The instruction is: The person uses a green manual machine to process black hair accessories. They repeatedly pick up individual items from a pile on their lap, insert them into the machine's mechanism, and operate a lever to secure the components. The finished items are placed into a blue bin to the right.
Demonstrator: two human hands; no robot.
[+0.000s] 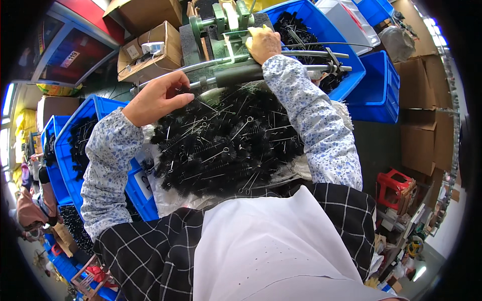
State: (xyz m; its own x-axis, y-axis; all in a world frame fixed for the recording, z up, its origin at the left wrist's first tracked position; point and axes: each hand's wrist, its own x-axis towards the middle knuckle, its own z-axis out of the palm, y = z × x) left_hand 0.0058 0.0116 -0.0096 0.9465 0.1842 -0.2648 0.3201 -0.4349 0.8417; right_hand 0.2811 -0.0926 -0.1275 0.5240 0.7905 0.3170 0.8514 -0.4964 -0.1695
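The pile of black twisted-wire brushes (226,140) sits heaped right in the person's lap area, just below a green machine (221,25) with metal rails (281,67) across its front. The left hand (158,98) pinches at the top edge of the pile, fingers curled in on what looks like a brush or two, though exactly what it grips is hard to tell. The right hand (263,42) is up on the machine, folded over a yellowish bit; can't tell if it actually holds anything.

Likely trouble: those wire stems tangle, so pulling one could drag a clump off the heap onto the floor. The right hand is also awfully close to the machine's working parts, so a pinched finger seems possible.

Containers: the blue bin (341,55) behind the machine holds more black brushes, same for the blue bin on the left (75,130). The cardboard box (150,50) has a small white gadget on top.
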